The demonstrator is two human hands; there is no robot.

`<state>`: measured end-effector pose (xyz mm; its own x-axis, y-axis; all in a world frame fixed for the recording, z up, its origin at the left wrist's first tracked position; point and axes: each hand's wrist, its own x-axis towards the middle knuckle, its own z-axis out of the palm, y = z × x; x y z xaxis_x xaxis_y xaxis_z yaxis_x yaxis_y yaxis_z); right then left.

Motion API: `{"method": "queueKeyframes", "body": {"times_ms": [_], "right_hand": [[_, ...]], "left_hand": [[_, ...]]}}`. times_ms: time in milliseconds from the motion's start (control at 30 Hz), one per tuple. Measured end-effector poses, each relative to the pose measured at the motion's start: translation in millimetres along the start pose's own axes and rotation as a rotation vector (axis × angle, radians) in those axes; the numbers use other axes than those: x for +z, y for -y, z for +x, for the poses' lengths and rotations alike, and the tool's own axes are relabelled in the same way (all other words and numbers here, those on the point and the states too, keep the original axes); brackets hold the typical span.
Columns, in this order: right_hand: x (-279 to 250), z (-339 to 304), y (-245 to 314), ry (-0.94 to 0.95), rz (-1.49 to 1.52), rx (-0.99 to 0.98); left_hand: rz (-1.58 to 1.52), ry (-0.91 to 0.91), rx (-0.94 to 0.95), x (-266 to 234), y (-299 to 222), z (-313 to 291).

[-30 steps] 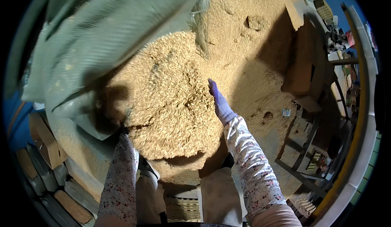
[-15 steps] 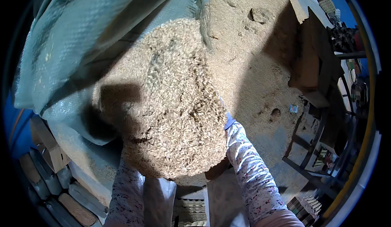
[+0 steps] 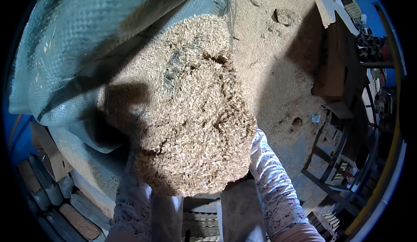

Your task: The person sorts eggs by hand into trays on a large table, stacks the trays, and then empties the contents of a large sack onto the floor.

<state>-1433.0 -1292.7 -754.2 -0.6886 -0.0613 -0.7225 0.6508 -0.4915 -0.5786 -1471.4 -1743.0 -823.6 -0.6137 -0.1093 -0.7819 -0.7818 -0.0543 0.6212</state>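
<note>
A large heap of pale husks [image 3: 200, 129] bulges from the mouth of a green woven sack [image 3: 87, 33] and hangs over toward my legs. On its right side, my right forearm [image 3: 278, 190] in a flowered sleeve reaches up against the heap. My left forearm [image 3: 132, 209], sleeved alike and mostly in shadow, goes up under the lower left edge. Both my hands are hidden by the husks, so their fingers do not show. A dark crack runs across the upper right of the heap.
Loose husks [image 3: 269, 68] cover the ground on the right, up to an open cardboard box [image 3: 334, 64]. A metal frame [image 3: 330, 187] stands at the lower right. Several long blocks or packs [image 3: 80, 220] lie at the lower left, beside a cardboard carton [image 3: 52, 159].
The heap's near part has shifted right and slightly toward me, and a dark crack has opened near its top. My right forearm has moved a little right; the blue cuff there is now hidden.
</note>
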Motion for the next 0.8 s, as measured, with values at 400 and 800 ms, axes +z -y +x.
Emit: {"method": "queueKeyframes", "body": {"times_ms": [400,800], "right_hand": [[8,-81,-21,-0.083,0.134,-0.039],[94,-233,117,-0.114,0.318,-0.31]], "left_hand": [[-0.032,0.046,-0.027,12,-15,-85],[0.054,0.392,0.272,160,-276,-226]]}}
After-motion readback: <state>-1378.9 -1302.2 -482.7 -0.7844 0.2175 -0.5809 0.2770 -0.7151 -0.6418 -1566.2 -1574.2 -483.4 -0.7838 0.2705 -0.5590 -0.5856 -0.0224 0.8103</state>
